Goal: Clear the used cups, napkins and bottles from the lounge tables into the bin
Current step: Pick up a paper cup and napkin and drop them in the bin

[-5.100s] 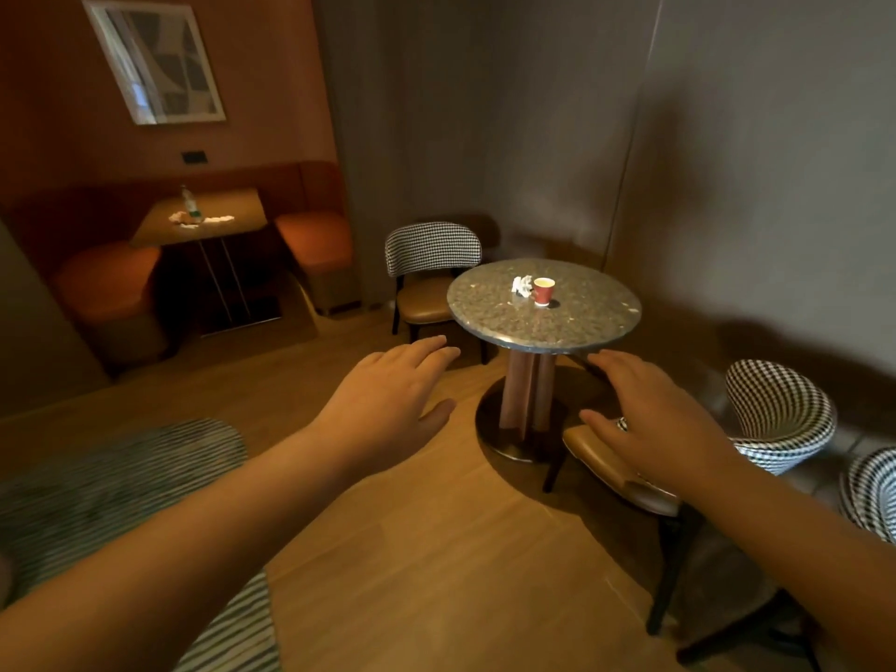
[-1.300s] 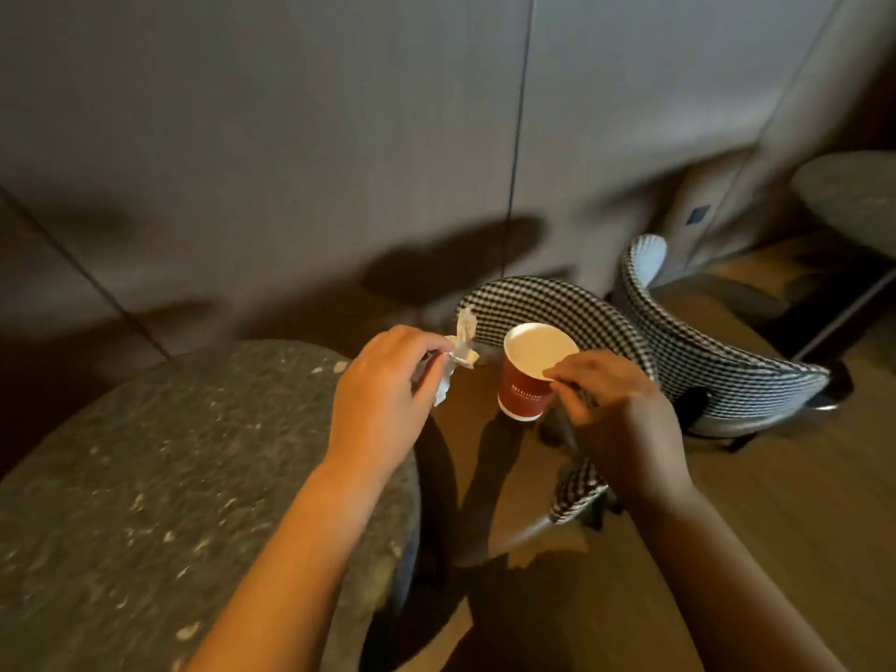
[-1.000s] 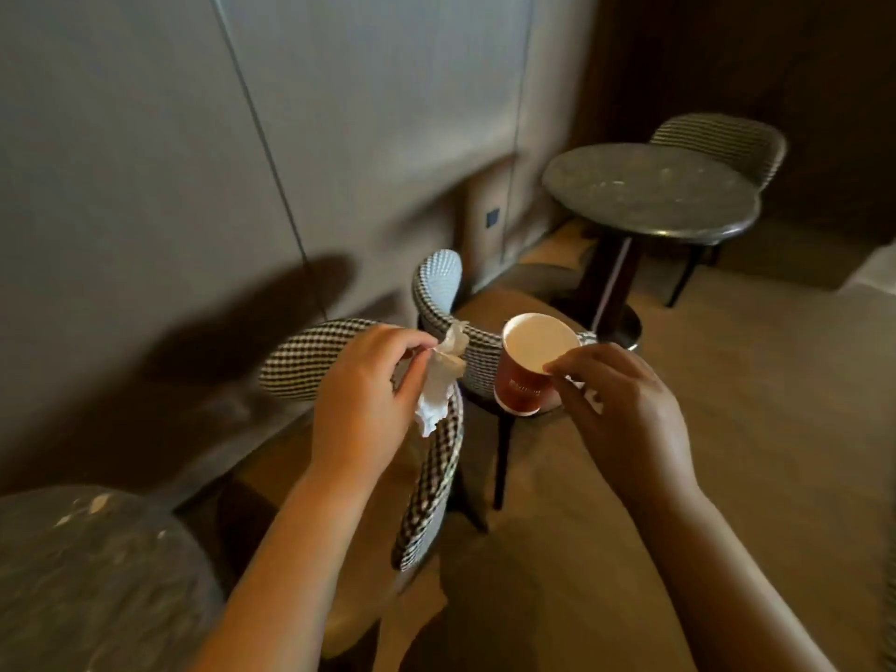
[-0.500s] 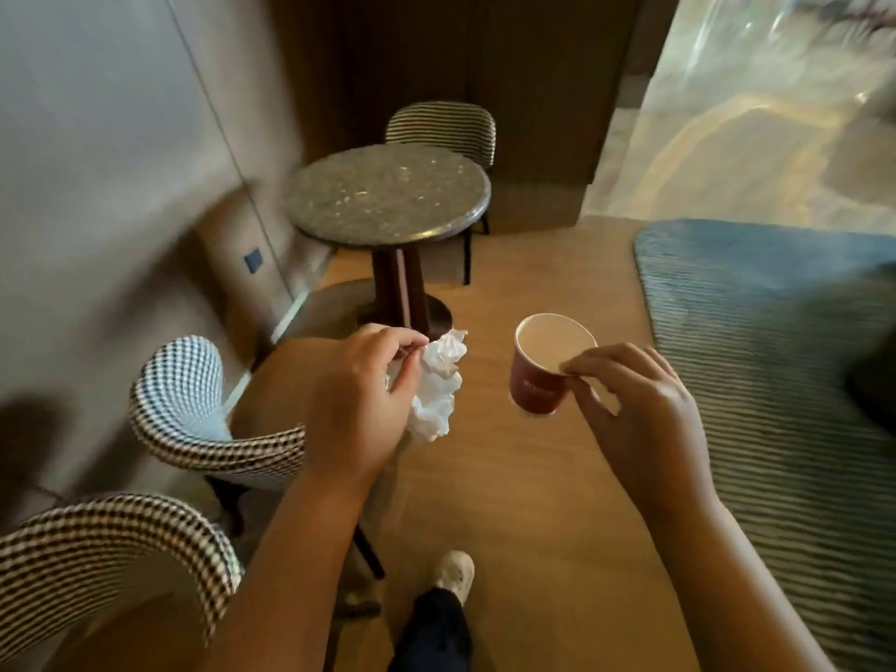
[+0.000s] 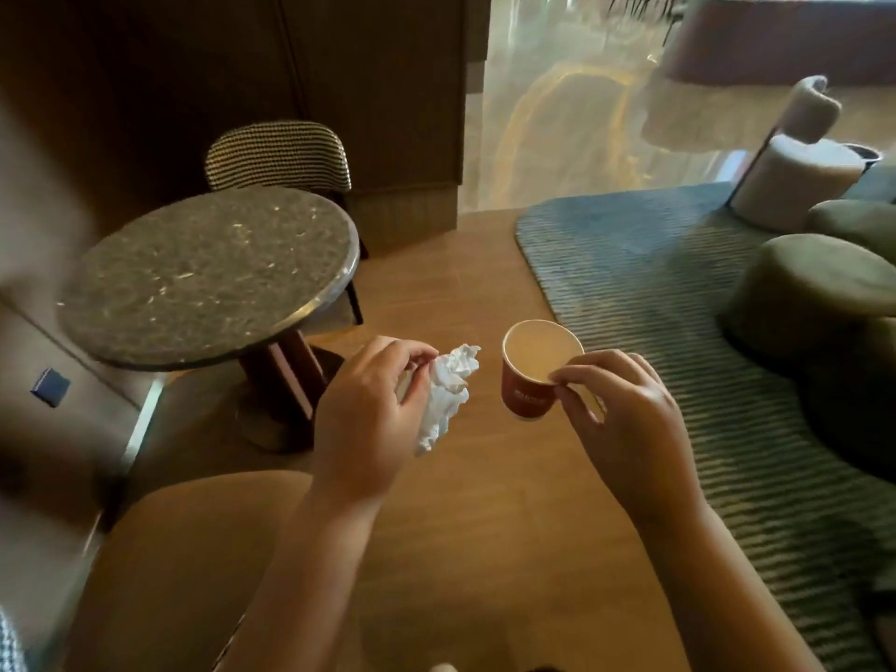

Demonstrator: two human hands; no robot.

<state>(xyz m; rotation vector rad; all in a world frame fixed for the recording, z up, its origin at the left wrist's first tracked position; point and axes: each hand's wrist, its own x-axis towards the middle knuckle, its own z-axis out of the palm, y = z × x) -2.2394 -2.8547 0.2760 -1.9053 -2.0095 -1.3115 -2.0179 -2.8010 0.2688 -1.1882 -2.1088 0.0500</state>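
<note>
Red paper cup (image 5: 528,390) | we are pinching its rim in our right hand (image 5: 625,429), mid-air over floor | left hand (image 5: 368,419) is gripping crumpled napkin (image 5: 446,395) | advice: keeping cup upright, bin unseen.

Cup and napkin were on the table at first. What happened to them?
The right hand took the cup by its rim, the left hand took the napkin, and both were carried off, now above the floor. The cup stayed upright; both grips stayed the same.
</note>
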